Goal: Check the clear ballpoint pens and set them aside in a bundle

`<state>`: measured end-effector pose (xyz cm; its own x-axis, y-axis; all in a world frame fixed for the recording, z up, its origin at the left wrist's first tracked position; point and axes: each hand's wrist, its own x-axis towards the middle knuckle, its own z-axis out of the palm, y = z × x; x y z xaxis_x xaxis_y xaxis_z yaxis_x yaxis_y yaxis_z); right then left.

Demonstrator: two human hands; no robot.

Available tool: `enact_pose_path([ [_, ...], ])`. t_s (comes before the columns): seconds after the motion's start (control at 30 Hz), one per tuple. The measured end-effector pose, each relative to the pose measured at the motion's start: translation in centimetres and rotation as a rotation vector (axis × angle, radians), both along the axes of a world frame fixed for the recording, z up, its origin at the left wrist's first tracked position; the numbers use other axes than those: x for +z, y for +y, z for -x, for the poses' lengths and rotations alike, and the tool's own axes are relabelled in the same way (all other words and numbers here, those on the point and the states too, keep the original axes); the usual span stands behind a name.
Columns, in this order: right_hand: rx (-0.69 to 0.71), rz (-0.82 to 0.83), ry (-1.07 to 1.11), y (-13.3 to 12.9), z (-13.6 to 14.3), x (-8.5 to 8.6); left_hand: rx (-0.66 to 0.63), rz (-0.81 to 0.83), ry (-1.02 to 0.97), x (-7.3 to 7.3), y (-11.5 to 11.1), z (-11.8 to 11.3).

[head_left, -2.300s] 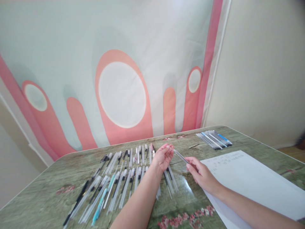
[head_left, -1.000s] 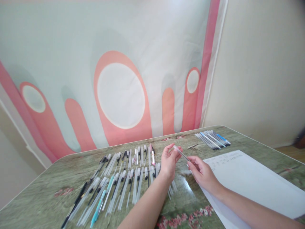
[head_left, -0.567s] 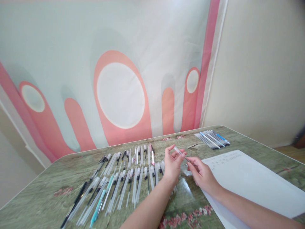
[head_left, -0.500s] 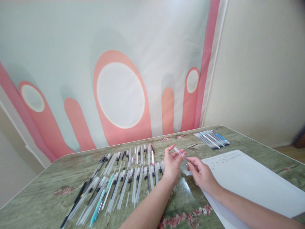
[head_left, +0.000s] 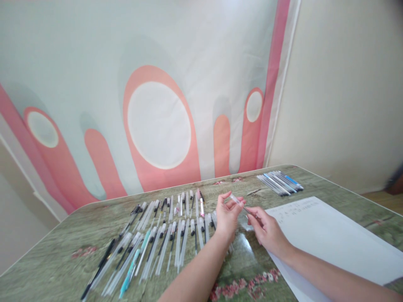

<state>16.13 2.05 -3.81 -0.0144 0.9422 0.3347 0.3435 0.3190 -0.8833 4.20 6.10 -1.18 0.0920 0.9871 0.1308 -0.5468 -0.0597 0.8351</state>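
Above the middle of the table, my left hand (head_left: 229, 216) pinches a slim pen barrel (head_left: 233, 198), clear and whitish at its upper end. My right hand (head_left: 266, 228) is closed on the dark, thin lower part of the same pen, which looks like its refill end. The pen slants down from left to right between both hands. To the left lie two rows of taken-apart pens (head_left: 160, 256): clear barrels, caps and dark refills. Among them is a turquoise pen (head_left: 129, 272). Whether the held pen's parts are joined cannot be made out.
A sheet of white paper (head_left: 333, 243) with faint writing lies at the right. Behind it, a bundle of pens (head_left: 279, 183) lies side by side near the table's far edge. A patterned cloth (head_left: 160, 126) hangs behind the wood-look table (head_left: 56, 247).
Almost nothing differs; both hands stay on the pen in nearly the same place. The view has shifted very slightly.
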Motion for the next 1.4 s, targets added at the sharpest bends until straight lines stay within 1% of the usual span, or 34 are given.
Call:
enact_pose_path([
  [0.33, -0.007, -0.001, -0.008, 0.0, -0.1, -0.2, 0.001, 0.038, -0.019, 0.3, -0.1, 0.0],
  [0.53, 0.020, 0.012, 0.009, 0.0, 0.2, 0.5, -0.012, 0.030, -0.028, -0.1, 0.1, 0.1],
  [0.67, 0.054, 0.034, 0.017, 0.2, 0.4, 0.8, -0.015, 0.043, -0.025, 0.1, 0.6, 0.4],
  [0.77, 0.033, 0.006, -0.016, 0.6, 0.0, 0.8, 0.052, 0.044, -0.040, 0.5, 1.1, 0.9],
  [0.87, -0.015, -0.059, -0.101, 1.0, -0.6, 1.0, 0.183, 0.053, -0.057, 0.8, 1.7, 1.4],
  [0.93, -0.049, -0.075, -0.193, 1.2, -1.1, 1.4, 0.246, 0.060, -0.057, 0.8, 2.0, 1.6],
  [1.07, -0.082, -0.076, -0.450, 1.4, -1.8, 2.6, 0.284, 0.026, -0.017, 0.8, 2.0, 1.7],
  [1.17, -0.083, -0.117, -0.572, 1.7, -2.4, 3.4, 0.252, -0.022, 0.021, 1.0, 1.7, 1.5],
  [1.27, -0.092, -0.163, -0.600, 2.7, -3.8, 3.8, 0.151, -0.060, 0.037, 0.9, 1.4, 1.1],
  [1.33, -0.109, -0.173, -0.599, 4.0, -5.5, 3.7, 0.075, -0.027, 0.032, 0.6, 1.2, 0.6],
  [1.4, -0.153, -0.162, -0.602, 5.5, -7.6, 3.2, 0.018, 0.035, 0.037, 0.3, 1.0, 0.3],
])
